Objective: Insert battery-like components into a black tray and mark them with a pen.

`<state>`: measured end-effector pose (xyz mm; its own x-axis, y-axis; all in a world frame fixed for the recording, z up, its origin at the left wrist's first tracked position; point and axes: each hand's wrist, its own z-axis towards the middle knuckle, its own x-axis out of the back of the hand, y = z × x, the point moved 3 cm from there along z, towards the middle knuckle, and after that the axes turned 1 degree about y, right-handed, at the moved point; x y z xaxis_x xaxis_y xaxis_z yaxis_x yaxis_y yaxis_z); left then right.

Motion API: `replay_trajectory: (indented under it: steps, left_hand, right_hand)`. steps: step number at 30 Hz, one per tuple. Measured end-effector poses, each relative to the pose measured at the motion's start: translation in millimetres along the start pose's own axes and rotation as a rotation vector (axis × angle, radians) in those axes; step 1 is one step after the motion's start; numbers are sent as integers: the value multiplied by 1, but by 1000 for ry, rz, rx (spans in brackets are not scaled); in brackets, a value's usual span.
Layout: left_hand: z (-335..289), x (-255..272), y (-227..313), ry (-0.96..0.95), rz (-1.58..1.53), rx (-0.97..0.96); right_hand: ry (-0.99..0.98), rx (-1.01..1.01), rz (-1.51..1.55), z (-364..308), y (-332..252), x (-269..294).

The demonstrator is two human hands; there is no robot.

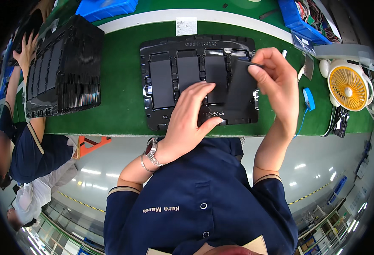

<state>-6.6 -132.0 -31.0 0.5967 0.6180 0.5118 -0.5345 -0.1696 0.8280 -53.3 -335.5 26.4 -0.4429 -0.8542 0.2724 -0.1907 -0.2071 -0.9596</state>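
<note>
A black plastic tray [153, 122] lies in front of me with flat dark rectangular panels [162, 80] in its slots. My right hand [276, 78] pinches the upper edge of another thin dark panel [240, 85] between thumb and fingers. That panel is tilted over the tray's rightmost slot; whether its lower end touches the tray I cannot tell. My left hand [189, 117], wearing a watch and a bracelet, is open over the tray's near middle. Its fingertips are at the third panel [215, 70], and its thumb points toward the held one.
A tall stack of black trays [66, 72] stands at left, with a co-worker's hand [24, 53] beside it. Blue bins [106, 9] sit at the far edge. At right are a yellow-and-white fan [347, 88], a blue strap with a cord [309, 99] and dark cables.
</note>
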Motion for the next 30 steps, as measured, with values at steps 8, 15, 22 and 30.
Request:
replay_trajectory:
  steps: [8,15,22,30]
  left_hand:
    - [2,6,-5,122,-934,437]
    - [3,16,-7,234,-978,402]
    - [0,19,-2,241,-1005,414]
    - [-2,14,1,329,-979,382]
  right_hand:
    - [45,83,300,-14,5,-50]
    - [-181,-50,389,-35,17,-75]
    - [-159,2,399,-37,19,-78]
    - [-196,-50,423,-37,14,-78]
